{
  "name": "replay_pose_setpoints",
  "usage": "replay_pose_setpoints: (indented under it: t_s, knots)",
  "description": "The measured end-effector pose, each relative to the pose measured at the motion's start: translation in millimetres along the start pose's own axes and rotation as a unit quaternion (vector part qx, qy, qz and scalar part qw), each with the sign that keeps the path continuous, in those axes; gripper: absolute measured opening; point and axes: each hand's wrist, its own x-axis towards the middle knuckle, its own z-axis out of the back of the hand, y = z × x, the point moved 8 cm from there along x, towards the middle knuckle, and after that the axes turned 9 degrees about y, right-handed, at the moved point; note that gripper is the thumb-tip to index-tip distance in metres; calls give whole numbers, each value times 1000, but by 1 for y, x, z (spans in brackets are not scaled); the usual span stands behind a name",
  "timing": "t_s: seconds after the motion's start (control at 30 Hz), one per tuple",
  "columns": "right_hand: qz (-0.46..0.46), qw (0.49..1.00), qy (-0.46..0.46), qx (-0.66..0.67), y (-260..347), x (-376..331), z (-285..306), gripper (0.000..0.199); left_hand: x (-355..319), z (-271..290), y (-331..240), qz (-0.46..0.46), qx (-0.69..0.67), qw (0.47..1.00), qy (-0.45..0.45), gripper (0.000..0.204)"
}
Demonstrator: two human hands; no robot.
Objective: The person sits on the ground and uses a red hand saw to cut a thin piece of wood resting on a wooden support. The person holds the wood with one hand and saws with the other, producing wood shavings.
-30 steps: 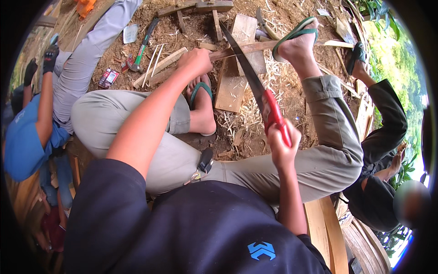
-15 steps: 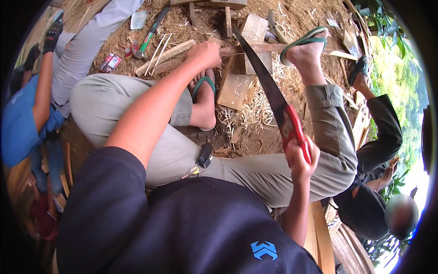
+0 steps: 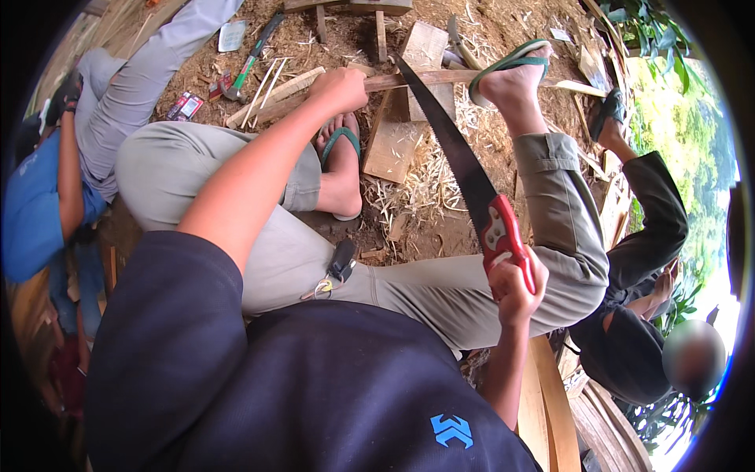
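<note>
My right hand is wrapped around the red handle of a handsaw. Its dark curved blade slants up and to the left, the tip end lying across a narrow wooden strip. My left hand is closed on that strip, left of the blade. Beneath the strip are wooden blocks, and my sandaled right foot presses on its right part. Whether the teeth have cut into the wood cannot be made out.
A green-handled hammer, thin white sticks and a small red-black pack lie at the upper left. Shavings cover the ground. One person in blue sits at left, another in dark clothes at right.
The saw has been drawn slightly back toward me across the strip. My left hand keeps its hold. At left, the other person's gloved hand has come down.
</note>
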Motion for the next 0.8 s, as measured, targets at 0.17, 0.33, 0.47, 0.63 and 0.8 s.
replay_pose_setpoints:
  t_s: [0.17,0.33,0.47,0.63,0.8]
  knots:
    - [55,996,31,-65,-12,52,-39,11,3,-2,-5,1,21,1000,10,32]
    - [50,997,24,-60,-4,31,-34,12,2,-5,5,22,20,1000,9,31]
    - [42,999,28,-13,14,18,-3,16,4,-7,-1,2,15,1000,13,34]
    - [59,994,26,-92,-14,71,-44,12,8,-4,0,4,11,1000,10,37]
    - [16,996,-8,-88,17,30,-14,18,2,-2,6,15,-7,1000,20,38]
